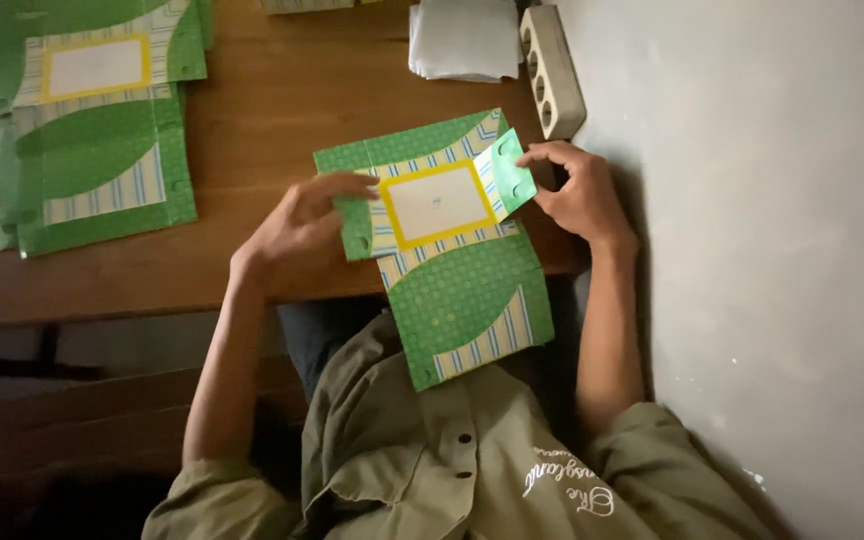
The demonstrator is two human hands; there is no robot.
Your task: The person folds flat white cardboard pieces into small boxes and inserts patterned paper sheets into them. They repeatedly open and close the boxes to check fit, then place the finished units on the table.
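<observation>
At the bottom of the frame an olive shirt [432, 470] is seen, and from it both forearms are stretched up toward the wooden table [252, 150]. A flat green carton blank [452, 250] with striped bands and a yellow-framed white panel is held at the table's near edge, in the middle of the picture, its lower half hanging off the edge toward the lap.

The left hand [302, 225] is laid on the blank's left edge, fingers extended and closed lightly on the card, the wrist bent back. The right hand [577, 190] is curled around the small end flap [507, 170], which is lifted and folded over toward the white panel; thumb and forefinger appear to be pinching it, though the exact contact is hard to make out.

The fold would be done best with the flap pressed along its scored line, the body of the blank being kept flat and steady by the left hand so that no skew is introduced.

Further off, a white power strip [552, 70] and a pile of white sheets [464, 38] are seen at the upper right of the table, and a stack of like green blanks [92, 130] lies at the upper left
</observation>
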